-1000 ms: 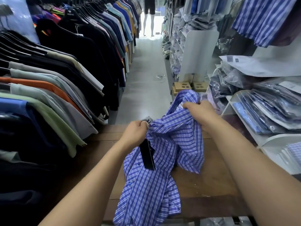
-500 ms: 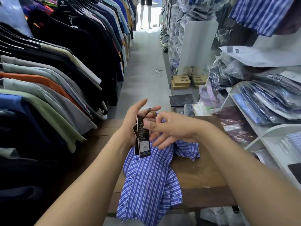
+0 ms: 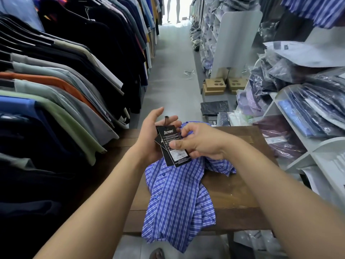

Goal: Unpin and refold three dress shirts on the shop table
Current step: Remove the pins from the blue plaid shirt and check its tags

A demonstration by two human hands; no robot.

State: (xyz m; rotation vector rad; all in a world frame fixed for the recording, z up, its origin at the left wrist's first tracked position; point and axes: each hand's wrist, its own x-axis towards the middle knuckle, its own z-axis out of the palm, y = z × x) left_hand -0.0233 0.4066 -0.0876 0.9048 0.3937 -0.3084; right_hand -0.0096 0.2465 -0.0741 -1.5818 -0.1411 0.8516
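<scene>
A blue plaid dress shirt (image 3: 177, 199) lies crumpled on the wooden shop table (image 3: 235, 191), its lower part hanging over the near edge. Black hang tags (image 3: 174, 148) on a string stand above the shirt's upper part. My left hand (image 3: 153, 135) is behind the tags with straight fingers and a raised thumb, and the tags lean against its palm. My right hand (image 3: 201, 143) has curled fingers; its thumb presses on the front tag and pinches it. The shirt's collar is hidden behind my hands.
A rack of hanging shirts (image 3: 61, 86) runs along the left, close to the table. White shelves with bagged shirts (image 3: 308, 116) stand on the right. Cardboard boxes (image 3: 214, 86) and dark packets (image 3: 214, 107) lie on the aisle floor beyond the table.
A second ago both hands gripped the raised shirt. The shirt now lies on the table, and my hands have come together around the hang tags, the right thumb moving onto the front tag.
</scene>
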